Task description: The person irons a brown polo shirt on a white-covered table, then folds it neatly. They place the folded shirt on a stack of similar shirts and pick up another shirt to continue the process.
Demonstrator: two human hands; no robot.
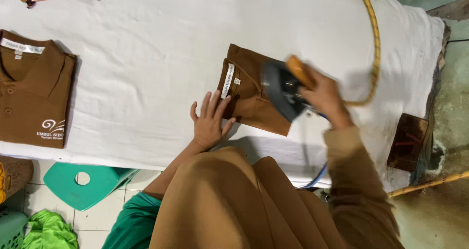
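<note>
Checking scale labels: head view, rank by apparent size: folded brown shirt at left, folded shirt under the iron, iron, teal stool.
1. Left folded shirt, partly cropped.
2. Shirt under the iron and teal stool: too alike to rank, both partly hidden.
3. Iron, held by right hand, blurred.

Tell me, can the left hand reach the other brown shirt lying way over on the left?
Probably yes. The left hand rests by the folded shirt, and only bare white cloth lies between it and the other brown shirt.
</note>
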